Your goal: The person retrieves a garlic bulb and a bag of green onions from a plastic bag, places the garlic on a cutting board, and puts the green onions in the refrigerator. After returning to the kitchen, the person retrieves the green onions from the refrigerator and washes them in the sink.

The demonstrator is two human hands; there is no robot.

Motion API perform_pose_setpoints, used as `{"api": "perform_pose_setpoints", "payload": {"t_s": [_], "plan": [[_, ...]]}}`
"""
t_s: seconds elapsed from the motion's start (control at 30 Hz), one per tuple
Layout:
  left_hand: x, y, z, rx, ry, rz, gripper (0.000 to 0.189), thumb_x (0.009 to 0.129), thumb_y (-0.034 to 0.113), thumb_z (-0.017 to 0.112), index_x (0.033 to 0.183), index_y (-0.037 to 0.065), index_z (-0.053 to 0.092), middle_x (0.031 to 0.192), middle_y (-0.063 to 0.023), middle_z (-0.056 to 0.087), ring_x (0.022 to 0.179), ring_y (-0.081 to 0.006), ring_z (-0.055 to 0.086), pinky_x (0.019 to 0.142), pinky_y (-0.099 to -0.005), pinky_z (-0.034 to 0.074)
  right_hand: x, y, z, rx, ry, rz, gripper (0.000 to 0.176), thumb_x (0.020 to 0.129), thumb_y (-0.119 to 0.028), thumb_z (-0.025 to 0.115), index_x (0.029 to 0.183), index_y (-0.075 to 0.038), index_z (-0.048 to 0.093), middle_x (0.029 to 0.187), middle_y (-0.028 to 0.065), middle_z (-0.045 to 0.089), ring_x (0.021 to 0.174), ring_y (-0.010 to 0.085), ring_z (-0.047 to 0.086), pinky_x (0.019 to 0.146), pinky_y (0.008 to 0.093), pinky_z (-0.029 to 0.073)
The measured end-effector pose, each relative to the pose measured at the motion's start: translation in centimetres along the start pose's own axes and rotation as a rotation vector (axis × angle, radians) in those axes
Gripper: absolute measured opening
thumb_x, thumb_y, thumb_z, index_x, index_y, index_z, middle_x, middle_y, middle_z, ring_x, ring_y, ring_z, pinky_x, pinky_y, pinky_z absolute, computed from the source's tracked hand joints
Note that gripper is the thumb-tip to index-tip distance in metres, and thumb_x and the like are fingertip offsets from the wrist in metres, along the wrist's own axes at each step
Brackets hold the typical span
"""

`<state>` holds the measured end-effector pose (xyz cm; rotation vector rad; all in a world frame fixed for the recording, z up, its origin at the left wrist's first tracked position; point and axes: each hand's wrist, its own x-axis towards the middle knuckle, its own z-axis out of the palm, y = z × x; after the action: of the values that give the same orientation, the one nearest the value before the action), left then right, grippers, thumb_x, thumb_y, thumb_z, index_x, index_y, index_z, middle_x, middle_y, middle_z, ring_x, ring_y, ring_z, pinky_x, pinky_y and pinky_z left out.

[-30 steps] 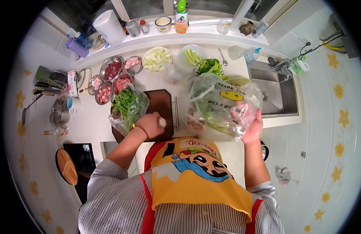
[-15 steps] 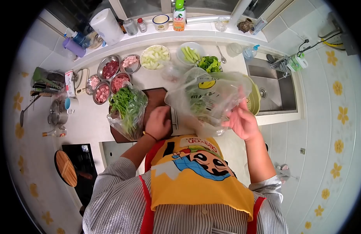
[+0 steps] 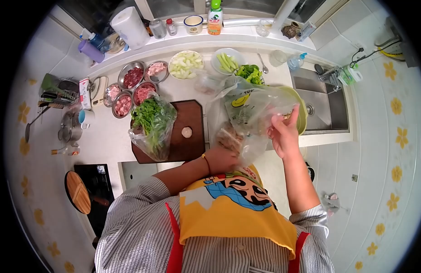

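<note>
My right hand pinches the upper right part of a clear plastic bag with a yellow smiley print. My left hand is at the bag's lower edge, near brownish contents seen through the plastic; its fingers are blurred and partly hidden. Left of the bag, a brown cutting board carries a small round pale item. A bag of leafy greens lies over the board's left side.
Metal bowls of meat, a plate of pale sliced vegetable and a plate of green strips stand at the back. A green basket sits beside the sink. A round wooden lid is at the lower left.
My left hand has moved right, from the cutting board to the bag's lower edge, uncovering the round pale item. The plastic bag has shifted and changed shape in my right hand.
</note>
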<state>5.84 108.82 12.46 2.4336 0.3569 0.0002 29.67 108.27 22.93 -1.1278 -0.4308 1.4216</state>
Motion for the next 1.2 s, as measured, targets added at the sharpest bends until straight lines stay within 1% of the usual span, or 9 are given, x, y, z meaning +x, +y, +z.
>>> {"api": "perform_pose_setpoints", "payload": {"t_s": [0.27,0.33,0.47,0.67,0.77,0.83,0.97,1.03,1.2], "plan": [[1.0,0.3,0.9,-0.105,0.014,0.053,0.021,0.091,0.027,0.058,0.101,0.012,0.070,0.096,-0.0093,0.066,0.090,-0.0299,0.067,0.077,-0.0412,0.054,1.0,-5.6,2.8,0.055,0.016,-0.248,0.067,0.091,0.001,0.058,0.150,-0.012,0.030,0.133,0.0187,0.056,0.120,0.0313,0.058,0.100,0.0445,0.052],[1.5,1.1,-0.2,-0.020,-0.248,-0.153,0.024,0.094,0.023,0.050,0.106,0.019,0.071,0.105,-0.0076,0.067,0.093,-0.0287,0.069,0.077,-0.0419,0.057,0.5,-6.8,3.2,0.078,-0.049,-0.292,0.055,0.092,-0.004,0.053,0.145,-0.002,0.038,0.139,0.0217,0.054,0.119,0.0319,0.059,0.100,0.0427,0.053],[0.3,1.0,0.1,-0.047,-0.104,-0.083,0.018,0.088,0.021,0.057,0.095,0.009,0.068,0.097,-0.0095,0.067,0.088,-0.0314,0.067,0.075,-0.0425,0.055,-0.1,-7.8,0.5,0.217,-0.143,-0.168,0.063,0.091,-0.009,0.055,0.147,0.010,0.032,0.142,0.0206,0.052,0.124,0.0307,0.056,0.103,0.0422,0.050],[-0.3,0.5,1.1,-0.002,0.095,-0.007,0.014,0.087,0.019,0.057,0.089,0.009,0.067,0.091,-0.0101,0.065,0.082,-0.0327,0.067,0.071,-0.0436,0.055,-1.0,-7.8,0.2,0.382,-0.175,-0.086,0.059,0.087,-0.008,0.055,0.143,0.006,0.040,0.143,0.0209,0.050,0.121,0.0327,0.057,0.101,0.0457,0.051],[-0.2,0.8,0.5,0.095,-0.135,-0.089,0.031,0.097,0.020,0.046,0.121,0.015,0.064,0.104,-0.0091,0.068,0.093,-0.0312,0.069,0.076,-0.0433,0.057,-0.8,-7.1,-0.4,0.292,-0.116,-0.111,0.069,0.086,-0.012,0.056,0.148,0.004,0.032,0.149,0.0212,0.046,0.128,0.0344,0.052,0.106,0.0478,0.046],[-0.2,0.7,1.5,0.078,0.074,-0.075,0.011,0.087,0.018,0.056,0.090,0.009,0.063,0.087,-0.0084,0.064,0.080,-0.0330,0.067,0.067,-0.0447,0.055,-1.2,-7.2,0.4,0.249,-0.111,-0.137,0.069,0.086,-0.013,0.056,0.149,0.003,0.033,0.149,0.0213,0.046,0.129,0.0352,0.051,0.107,0.0500,0.045],[0.0,0.7,1.6,0.099,0.083,-0.068,0.011,0.087,0.018,0.057,0.092,0.009,0.062,0.087,-0.0087,0.064,0.079,-0.0329,0.067,0.067,-0.0445,0.056,-1.7,-7.0,1.1,0.267,-0.082,-0.160,0.069,0.084,-0.012,0.054,0.150,0.000,0.034,0.150,0.0215,0.046,0.131,0.0373,0.049,0.108,0.0545,0.042],[0.1,1.1,0.6,0.142,-0.111,-0.085,0.040,0.098,0.019,0.043,0.135,0.016,0.058,0.102,-0.0095,0.067,0.091,-0.0303,0.070,0.076,-0.0432,0.058,-1.8,-6.8,1.1,0.287,-0.085,-0.159,0.067,0.084,-0.011,0.054,0.147,0.002,0.036,0.146,0.0204,0.049,0.129,0.0355,0.052,0.106,0.0512,0.045],[0.3,1.2,0.3,0.131,-0.106,-0.069,0.030,0.095,0.018,0.049,0.119,0.013,0.066,0.103,-0.0090,0.067,0.090,-0.0299,0.070,0.077,-0.0425,0.058,-2.2,-6.0,1.3,0.308,-0.086,-0.188,0.069,0.079,-0.010,0.052,0.147,-0.001,0.038,0.145,0.0206,0.049,0.128,0.0361,0.051,0.105,0.0513,0.046]]}}
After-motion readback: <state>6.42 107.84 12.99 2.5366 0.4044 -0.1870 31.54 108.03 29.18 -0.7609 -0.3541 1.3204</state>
